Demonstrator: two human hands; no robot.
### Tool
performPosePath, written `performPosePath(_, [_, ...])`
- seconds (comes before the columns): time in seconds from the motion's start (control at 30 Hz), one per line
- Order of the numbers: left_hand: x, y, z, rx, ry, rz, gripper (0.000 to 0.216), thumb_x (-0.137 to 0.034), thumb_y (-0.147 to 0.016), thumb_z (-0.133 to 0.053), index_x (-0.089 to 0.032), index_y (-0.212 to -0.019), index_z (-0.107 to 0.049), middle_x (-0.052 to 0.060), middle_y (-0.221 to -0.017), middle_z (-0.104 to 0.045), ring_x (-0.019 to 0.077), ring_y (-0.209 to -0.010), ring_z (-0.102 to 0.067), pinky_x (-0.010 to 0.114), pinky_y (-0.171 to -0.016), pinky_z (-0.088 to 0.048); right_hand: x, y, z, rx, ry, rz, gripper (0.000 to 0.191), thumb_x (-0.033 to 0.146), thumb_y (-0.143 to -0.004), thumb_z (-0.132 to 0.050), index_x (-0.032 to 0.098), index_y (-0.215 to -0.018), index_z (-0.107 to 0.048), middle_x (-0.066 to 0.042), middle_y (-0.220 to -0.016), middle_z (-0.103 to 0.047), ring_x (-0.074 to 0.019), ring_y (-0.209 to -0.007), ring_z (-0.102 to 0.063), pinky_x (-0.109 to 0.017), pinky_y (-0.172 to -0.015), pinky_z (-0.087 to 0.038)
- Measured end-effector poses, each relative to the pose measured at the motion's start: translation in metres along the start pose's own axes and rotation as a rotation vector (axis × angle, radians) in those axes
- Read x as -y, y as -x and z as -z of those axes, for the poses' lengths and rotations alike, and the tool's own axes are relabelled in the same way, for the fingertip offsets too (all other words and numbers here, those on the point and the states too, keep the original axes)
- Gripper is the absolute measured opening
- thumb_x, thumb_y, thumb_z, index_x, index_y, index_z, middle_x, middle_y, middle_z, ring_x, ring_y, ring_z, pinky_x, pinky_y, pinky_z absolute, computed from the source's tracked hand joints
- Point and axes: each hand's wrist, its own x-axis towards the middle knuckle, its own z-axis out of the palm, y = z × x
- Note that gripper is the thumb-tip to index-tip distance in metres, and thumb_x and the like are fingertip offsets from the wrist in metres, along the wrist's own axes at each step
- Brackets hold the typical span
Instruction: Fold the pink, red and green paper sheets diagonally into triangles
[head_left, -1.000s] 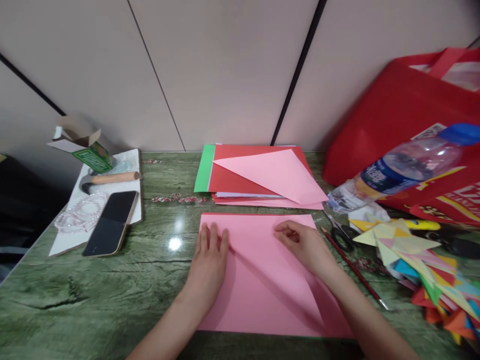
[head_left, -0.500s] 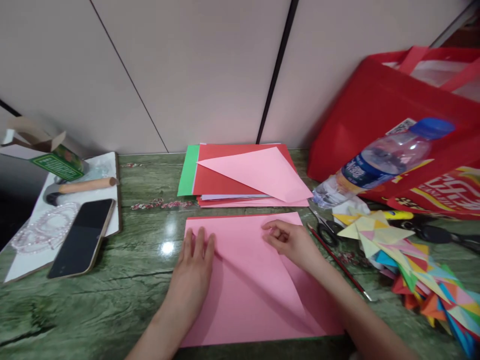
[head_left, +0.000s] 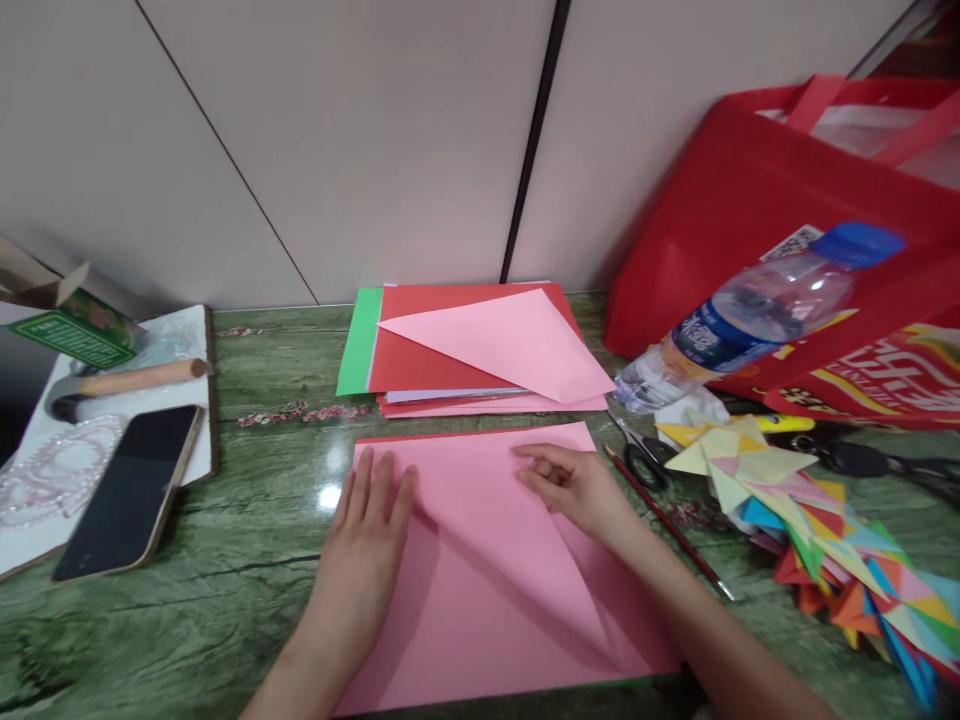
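Pink paper (head_left: 450, 630) lies under our left hand (head_left: 364, 545), fingers flat and slightly parted; our right hand (head_left: 577, 490) curls at its raised part, pinch unclear. Between them it bows, apparently not flattened; beyond our fingertips, a slant-edged pink piece (head_left: 510, 345) rests on stacked paper (head_left: 412, 365).

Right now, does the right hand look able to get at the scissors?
Probably yes: the scissors lie close to the right hand, with only a thin pencil lying between them. The hand is over the pink paper, so it may need to leave that.
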Motion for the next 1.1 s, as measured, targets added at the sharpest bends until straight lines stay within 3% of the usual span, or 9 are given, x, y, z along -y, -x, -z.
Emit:
performPosePath(0.17, [0.004, -0.010, 0.003, -0.039, 0.081, -0.162, 0.047, -0.004, -0.085, -0.032, -0.009, -0.130, -0.047, 0.018, -0.134, -0.050, 0.0296, -0.134, -0.032, 0.056, -0.106, -0.032, 0.004, 0.000, 0.001, -0.003, -0.054, -0.004, 0.037, 0.043, -0.072, -0.062, 0.015, -0.096, -0.069, 0.003, -0.055, -0.052, -0.0077, -0.039, -0.046, -0.021, -0.041, -0.041])
performPosePath(0.3, [0.004, -0.012, -0.001, -0.029, 0.078, -0.211, 0.045, -0.004, -0.086, -0.030, -0.006, -0.126, -0.051, 0.019, -0.129, -0.055, 0.0296, -0.127, -0.044, 0.057, -0.105, -0.033, 0.004, 0.000, 0.001, 0.009, -0.063, -0.023, 0.042, 0.043, -0.072, -0.063, 0.012, -0.099, -0.069, 0.003, -0.057, -0.052, -0.0074, -0.040, -0.047, -0.022, -0.042, -0.040])
performPosePath(0.47, [0.005, -0.014, -0.005, -0.049, 0.079, -0.204, 0.047, -0.001, -0.084, -0.030, -0.006, -0.125, -0.052, 0.019, -0.130, -0.054, 0.0295, -0.127, -0.043, 0.055, -0.102, -0.038, 0.003, -0.001, 0.000, -0.003, -0.083, -0.024, 0.045, 0.045, -0.072, -0.062, 0.010, -0.101, -0.069, 0.003, -0.057, -0.052, -0.0072, -0.039, -0.044, -0.022, -0.040, -0.037])
performPosePath(0.67, [0.007, -0.015, -0.005, -0.075, 0.123, -0.167, 0.046, -0.002, -0.086, -0.030, -0.010, -0.125, -0.052, 0.017, -0.131, -0.053, 0.0280, -0.130, -0.039, 0.059, -0.106, -0.029, -0.001, 0.001, 0.002, 0.016, 0.024, 0.045, 0.038, 0.042, -0.079, -0.058, 0.014, -0.100, -0.071, 0.002, -0.053, -0.054, -0.0088, -0.044, -0.045, -0.022, -0.045, -0.038])
performPosePath(0.87, [0.010, -0.017, -0.008, -0.038, 0.109, -0.151, 0.044, -0.004, -0.088, -0.030, -0.012, -0.124, -0.054, 0.016, -0.131, -0.054, 0.0271, -0.128, -0.042, 0.054, -0.104, -0.036, -0.003, 0.001, 0.000, -0.018, 0.076, 0.067, 0.036, 0.040, -0.080, -0.056, 0.014, -0.101, -0.070, 0.003, -0.053, -0.055, -0.0094, -0.043, -0.047, -0.023, -0.047, -0.039])
performPosePath(1.1, [0.008, -0.012, -0.005, -0.082, 0.133, -0.152, 0.043, -0.004, -0.087, -0.033, -0.012, -0.122, -0.056, 0.017, -0.127, -0.058, 0.0276, -0.127, -0.044, 0.053, -0.104, -0.037, 0.000, 0.001, 0.002, 0.005, 0.112, 0.048, 0.036, 0.039, -0.079, -0.057, 0.015, -0.103, -0.070, 0.002, -0.056, -0.057, -0.0099, -0.044, -0.051, -0.023, -0.048, -0.041])
